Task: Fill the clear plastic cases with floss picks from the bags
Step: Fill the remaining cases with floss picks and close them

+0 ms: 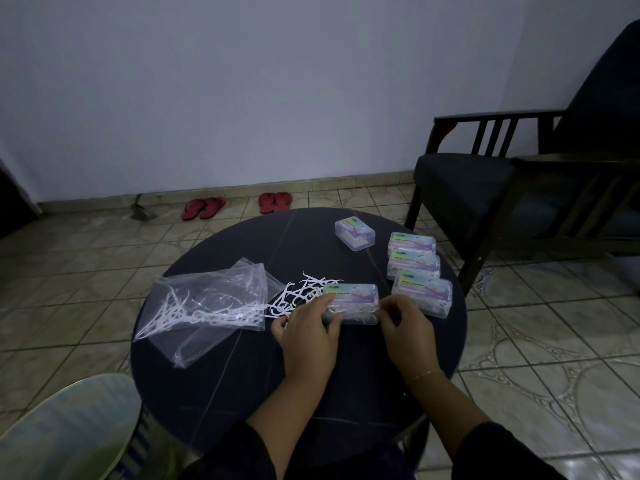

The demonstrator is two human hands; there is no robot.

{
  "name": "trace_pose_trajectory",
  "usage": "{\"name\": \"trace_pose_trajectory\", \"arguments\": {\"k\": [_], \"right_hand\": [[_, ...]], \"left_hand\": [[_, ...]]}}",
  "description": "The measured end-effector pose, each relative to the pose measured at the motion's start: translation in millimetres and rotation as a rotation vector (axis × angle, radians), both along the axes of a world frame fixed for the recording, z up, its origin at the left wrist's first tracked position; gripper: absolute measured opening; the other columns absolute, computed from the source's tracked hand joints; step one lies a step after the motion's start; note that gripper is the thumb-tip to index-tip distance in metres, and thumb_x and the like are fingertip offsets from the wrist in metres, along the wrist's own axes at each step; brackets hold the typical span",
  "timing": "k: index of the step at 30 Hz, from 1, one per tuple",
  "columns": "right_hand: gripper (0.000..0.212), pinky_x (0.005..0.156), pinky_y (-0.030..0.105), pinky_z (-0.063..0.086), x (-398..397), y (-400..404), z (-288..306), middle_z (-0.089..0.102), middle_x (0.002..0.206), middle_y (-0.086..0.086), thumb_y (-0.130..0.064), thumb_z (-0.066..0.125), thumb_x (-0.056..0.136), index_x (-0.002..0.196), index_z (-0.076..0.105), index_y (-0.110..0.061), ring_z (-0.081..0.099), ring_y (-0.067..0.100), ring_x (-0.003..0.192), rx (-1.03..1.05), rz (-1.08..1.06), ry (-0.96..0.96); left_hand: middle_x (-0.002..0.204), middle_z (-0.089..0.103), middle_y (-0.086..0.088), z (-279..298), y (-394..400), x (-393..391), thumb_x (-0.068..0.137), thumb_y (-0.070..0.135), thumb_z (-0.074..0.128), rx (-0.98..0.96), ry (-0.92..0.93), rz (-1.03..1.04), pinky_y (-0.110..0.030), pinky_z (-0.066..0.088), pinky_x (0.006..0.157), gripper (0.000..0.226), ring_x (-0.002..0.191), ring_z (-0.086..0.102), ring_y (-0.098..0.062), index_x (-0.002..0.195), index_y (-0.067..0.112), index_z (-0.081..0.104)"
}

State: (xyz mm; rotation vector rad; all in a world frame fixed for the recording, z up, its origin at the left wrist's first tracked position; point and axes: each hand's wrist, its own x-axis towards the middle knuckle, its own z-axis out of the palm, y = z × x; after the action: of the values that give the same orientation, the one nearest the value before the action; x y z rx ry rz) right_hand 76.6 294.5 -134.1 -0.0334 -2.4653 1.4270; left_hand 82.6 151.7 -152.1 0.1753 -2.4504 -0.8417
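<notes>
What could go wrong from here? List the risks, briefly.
1. Floss picks poke out under the lid of the case that both hands hold, left hand and right hand; pressing may jam or bend them.
2. The loose picks lie beside the left hand; a sweep could scatter them.
3. The finished cases sit near the table edge; a nudge might drop them.

Round table bears cases, bags, picks.

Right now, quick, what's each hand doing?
Left hand: fingers curled on the left end of the clear case.
Right hand: pinching the case's right end.
</notes>
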Motion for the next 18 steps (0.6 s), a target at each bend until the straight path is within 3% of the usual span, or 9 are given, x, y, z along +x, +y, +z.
{"name": "trace_pose_trajectory", "arguments": {"k": [4,8,12,16,18], "right_hand": [[0.005,0.068,0.011,0.039,-2.9,0.5,-1.0,0.059,0.089,-0.007,-0.014,0.059,0.09,0.091,0.06,-0.02,0.054,0.001,0.081,-0.02,-0.032,-0.032],[0.01,0.081,0.021,0.043,-5.0,0.0,-1.7,0.061,0.096,-0.003,-0.017,0.059,0.091,0.099,0.065,-0.017,0.056,0.006,0.088,0.021,-0.051,-0.044],[0.016,0.084,0.019,0.038,-5.0,0.8,-1.5,0.059,0.1,-0.003,-0.016,0.059,0.092,0.105,0.066,-0.013,0.052,0.005,0.091,0.043,-0.052,-0.048],[0.014,0.083,0.022,0.043,-4.6,-1.5,0.6,0.059,0.099,-0.005,-0.015,0.06,0.091,0.104,0.062,-0.017,0.055,0.007,0.091,0.006,-0.049,-0.041],[0.026,0.087,0.02,0.042,-2.9,-2.8,1.0,0.055,0.104,-0.009,-0.012,0.059,0.091,0.116,0.059,-0.02,0.052,0.004,0.095,-0.006,-0.02,-0.008]], "left_hand": [[0.104,0.064,0.015,1.6,0.0,1.2,0.086,0.033,0.066,0.004,-0.01,-0.016,-0.035,0.022,0.101,0.035,0.097,0.056,-0.004,0.12,0.035,0.059],[0.105,0.064,0.014,2.0,0.2,0.8,0.088,0.034,0.062,-0.006,-0.023,-0.014,-0.039,0.025,0.102,0.034,0.099,0.055,-0.003,0.122,0.035,0.058],[0.104,0.065,0.014,2.1,-0.5,0.4,0.089,0.034,0.062,0.0,-0.034,-0.003,-0.033,0.024,0.098,0.032,0.095,0.055,-0.002,0.121,0.035,0.058],[0.103,0.065,0.014,2.0,-1.0,0.5,0.09,0.034,0.061,0.007,-0.039,-0.006,-0.029,0.02,0.096,0.028,0.097,0.055,-0.002,0.117,0.035,0.062],[0.1,0.066,0.013,2.1,-0.6,0.8,0.09,0.033,0.061,0.013,-0.041,-0.011,-0.03,0.021,0.097,0.026,0.095,0.055,-0.002,0.116,0.035,0.063]]}}
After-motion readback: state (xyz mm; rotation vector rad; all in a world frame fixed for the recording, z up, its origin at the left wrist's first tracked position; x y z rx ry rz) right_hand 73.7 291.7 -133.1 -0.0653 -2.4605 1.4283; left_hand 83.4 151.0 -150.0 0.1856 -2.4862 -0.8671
